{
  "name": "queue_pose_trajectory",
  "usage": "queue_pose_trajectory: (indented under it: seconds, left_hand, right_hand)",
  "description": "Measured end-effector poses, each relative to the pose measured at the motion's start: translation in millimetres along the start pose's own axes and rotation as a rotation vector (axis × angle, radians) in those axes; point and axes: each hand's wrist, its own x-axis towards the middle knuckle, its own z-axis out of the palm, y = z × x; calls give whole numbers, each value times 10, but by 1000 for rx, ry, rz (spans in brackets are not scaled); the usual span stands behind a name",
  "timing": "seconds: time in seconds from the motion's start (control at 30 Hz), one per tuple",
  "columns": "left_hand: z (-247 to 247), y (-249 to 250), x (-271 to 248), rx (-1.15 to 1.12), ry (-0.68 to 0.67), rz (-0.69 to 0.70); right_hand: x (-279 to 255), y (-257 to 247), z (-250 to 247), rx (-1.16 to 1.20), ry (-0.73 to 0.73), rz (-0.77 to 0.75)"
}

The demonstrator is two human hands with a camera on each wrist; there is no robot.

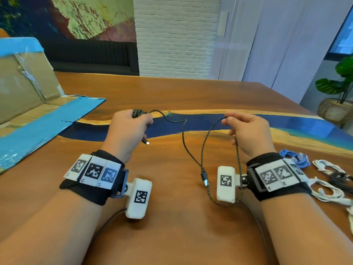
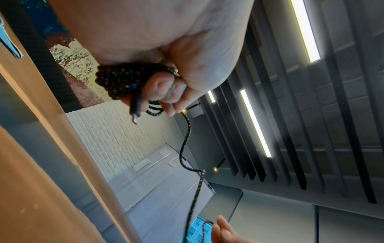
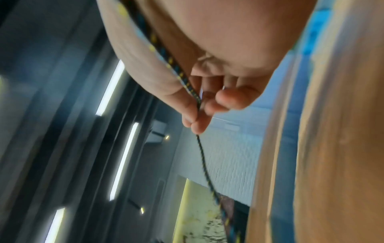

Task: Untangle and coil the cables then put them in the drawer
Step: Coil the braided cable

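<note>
A black braided cable [image 1: 183,129] with yellow and blue flecks hangs between my two hands above the wooden table [image 1: 172,226]. My left hand [image 1: 131,123] grips a bundle of its coils [image 2: 118,80], and one plug [image 2: 135,108] sticks out below the fist. My right hand [image 1: 238,125] pinches a loose length of the cable [image 3: 197,102] between thumb and forefinger. From there the cable drops in a long loop, and its other plug [image 1: 204,178] dangles near my right wrist. No drawer is in view.
A tangled blue cable [image 1: 294,157], white cables [image 1: 328,180] and a black cable [image 1: 342,180] lie on the table at the right. A flattened cardboard box [image 1: 28,96] with blue tape lies at the left. A potted plant [image 1: 338,96] stands off the table's far right.
</note>
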Motion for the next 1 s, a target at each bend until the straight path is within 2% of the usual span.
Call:
queue_pose_trajectory:
  seconds: [0.1, 0.2, 0.37, 0.53, 0.63, 0.8, 0.93, 1.0]
  left_hand:
    - [-75, 12, 53, -40, 43, -8]
    - [-75, 16, 50, -27, 26, -22]
    - [56, 33, -76, 57, -126, -17]
    - [180, 59, -218, 166, -332, -10]
    - [213, 43, -234, 181, -324, -15]
    - [145, 41, -142, 52, -172, -35]
    - [135, 72, -147, -7, -142, -23]
    - [153, 81, -174, -18, -175, -55]
  right_hand:
    - [49, -24, -73, 145, 39, 84]
    - [25, -75, -70, 369, -72, 194]
    - [-85, -210, -12, 625, -238, 314]
    - [-204, -324, 60, 812, -276, 300]
    - [-215, -296, 94, 712, -224, 226]
    - [-168, -233, 90, 525, -198, 138]
    - [-90, -129, 75, -69, -158, 9]
    - [-87, -105, 77, -228, -97, -47]
